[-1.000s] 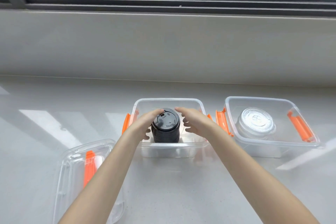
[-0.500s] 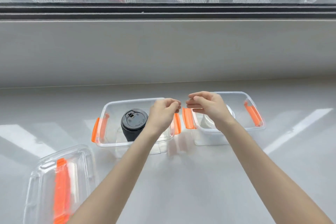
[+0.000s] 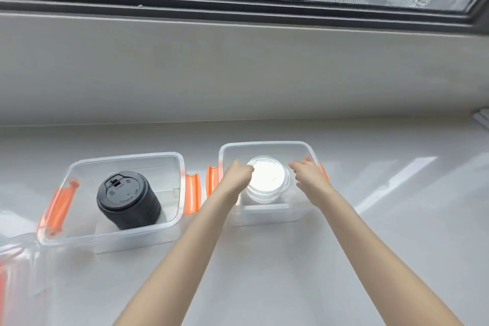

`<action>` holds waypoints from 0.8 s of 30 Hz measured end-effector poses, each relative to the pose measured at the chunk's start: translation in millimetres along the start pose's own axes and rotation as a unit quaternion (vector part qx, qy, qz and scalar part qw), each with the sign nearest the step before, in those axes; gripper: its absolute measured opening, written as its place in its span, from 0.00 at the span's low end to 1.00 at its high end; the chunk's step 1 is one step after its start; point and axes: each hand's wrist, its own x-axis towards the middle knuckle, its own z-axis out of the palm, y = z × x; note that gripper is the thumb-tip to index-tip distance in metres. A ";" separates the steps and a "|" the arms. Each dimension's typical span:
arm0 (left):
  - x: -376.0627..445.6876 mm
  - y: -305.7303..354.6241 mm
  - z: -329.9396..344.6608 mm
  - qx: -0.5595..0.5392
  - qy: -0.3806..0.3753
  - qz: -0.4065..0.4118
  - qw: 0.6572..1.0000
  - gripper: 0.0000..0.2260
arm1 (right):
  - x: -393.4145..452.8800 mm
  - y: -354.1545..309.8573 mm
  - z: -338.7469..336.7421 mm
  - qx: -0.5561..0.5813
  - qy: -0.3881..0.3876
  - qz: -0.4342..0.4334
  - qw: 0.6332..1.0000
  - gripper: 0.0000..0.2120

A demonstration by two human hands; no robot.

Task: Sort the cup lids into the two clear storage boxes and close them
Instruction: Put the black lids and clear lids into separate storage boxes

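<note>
Two clear storage boxes sit side by side on the pale worktop (image 3: pixel 264 286) in front of you, both without their covers. The left box (image 3: pixel 116 239) holds a stack of black cup lids (image 3: pixel 127 200), standing upright near its middle. The right box (image 3: pixel 267 145) holds a stack of clear cup lids (image 3: pixel 267 181), washed out by glare so you cannot count them.

Your left hand (image 3: pixel 238 176) and right hand (image 3: pixel 308 174) reach into the right box, one on each side of the clear stack. The left hand is loosely curled and its knuckles hide the stack's left edge; whether it touches the lids cannot be told. The right hand is spread, fingers apart, just beside the stack and gripping nothing visible.

Orange latches hang on the box sides; the right box's far latch (image 3: pixel 324 172) is mostly hidden behind your right hand. A loose clear box cover (image 3: pixel 23 267) lies at the lower left, cut off by the frame edge.
</note>
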 end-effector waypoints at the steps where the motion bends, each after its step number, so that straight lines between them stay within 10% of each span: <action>1: 4.0 -0.4 2.2 -0.005 -0.001 -0.014 1.000 0.23 | 3.7 0.1 2.2 0.018 -0.019 0.031 0.999 0.07; 24: 30.5 -12.0 20.6 0.037 0.019 -0.014 0.999 0.20 | 28.6 8.7 13.8 -0.035 -0.128 0.021 0.991 0.20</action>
